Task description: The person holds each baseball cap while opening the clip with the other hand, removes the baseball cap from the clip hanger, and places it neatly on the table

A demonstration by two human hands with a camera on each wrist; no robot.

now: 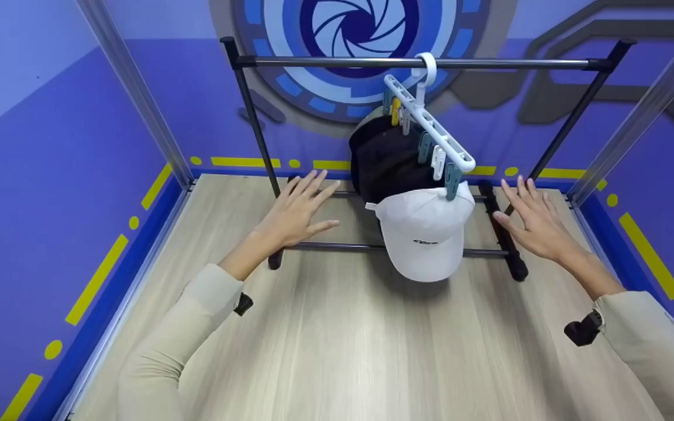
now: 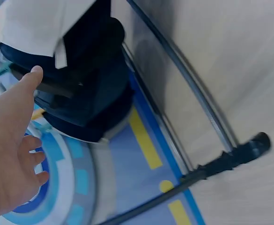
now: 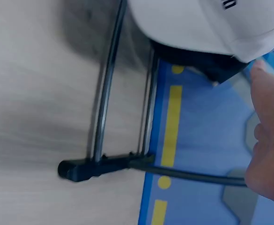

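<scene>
Currently, left hand (image 1: 296, 214) and right hand (image 1: 539, 228) spread, empty; we should steady the hanger (image 1: 430, 124) gently near the worktop's (image 1: 360, 351) rear edge.

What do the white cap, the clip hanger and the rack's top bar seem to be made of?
White cap: probably woven cloth, matte, with soft creases at the crown.
Hanger: likely moulded plastic, smooth white, with slots along its bar.
Top bar: looks like metal tube, dark grey with a bright glossy streak along it; a coating can't be ruled out.
</scene>
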